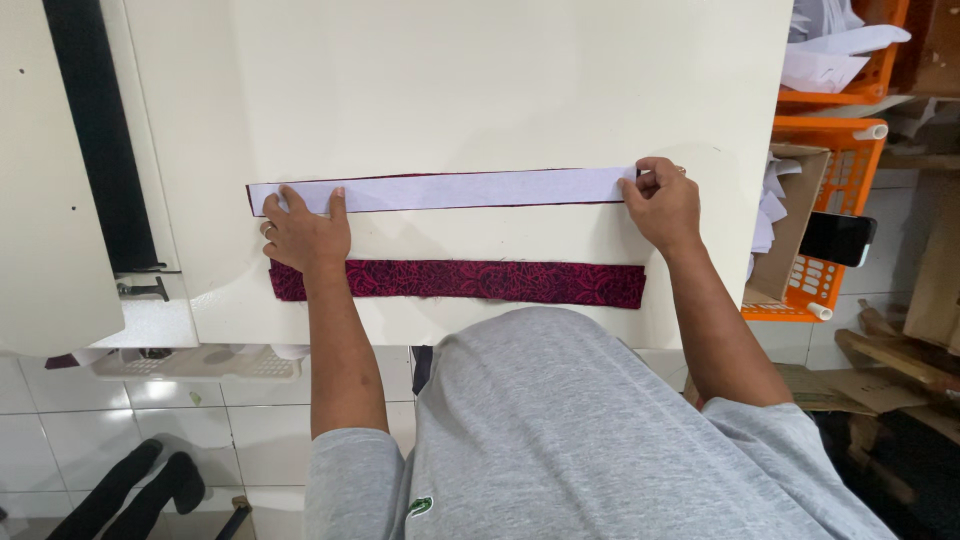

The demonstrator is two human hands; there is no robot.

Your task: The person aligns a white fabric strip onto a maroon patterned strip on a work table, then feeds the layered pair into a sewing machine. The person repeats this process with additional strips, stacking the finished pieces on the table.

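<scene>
Two strips lie crosswise on the desk (450,90), one behind the other. The far strip (470,189) runs left to right, with the left hand (305,232) flat on its left end and the right hand (660,205) on its right end. The near strip (480,280) lies parallel, just beside the desk's near edge, between the two forearms. Right of the desk stand crates (835,170) holding paper, with a phone (837,238) propped against them.

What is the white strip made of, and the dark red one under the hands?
The white strip looks like thin matte paper or interfacing: flat, plain, crisp-edged; which one I cannot tell. The dark red strip looks like woven cloth, with a printed swirly pattern and slightly frayed edges. Both lie on a smooth cream table.
</scene>
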